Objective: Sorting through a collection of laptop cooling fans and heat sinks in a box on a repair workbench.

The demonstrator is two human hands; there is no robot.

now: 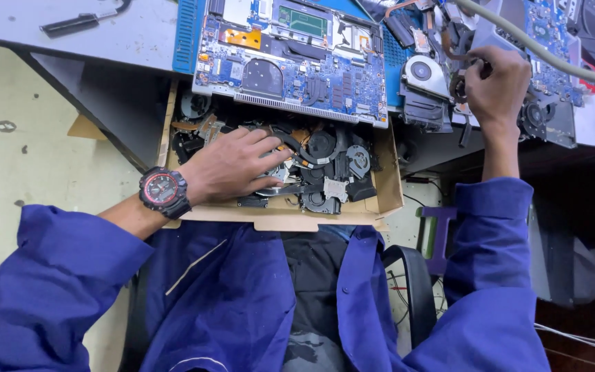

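A cardboard box (388, 180) rests on my lap, full of black laptop fans and copper heat pipes (332, 162). My left hand (232, 165), with a black and red watch on the wrist, lies palm down inside the box on the parts, fingers spread over a silvery piece. My right hand (496, 86) reaches up to the bench and its fingers close around a small fan and heat-pipe part (460, 88) among loose cooling parts. An opened laptop with its blue circuit board (290, 62) lies on the bench edge above the box.
A silver round fan (423, 73) and a second circuit board (549, 41) lie at the right of the bench. A grey cable (552, 55) crosses above my right hand. A black tool (70, 24) lies at the bench's far left. The floor shows at left.
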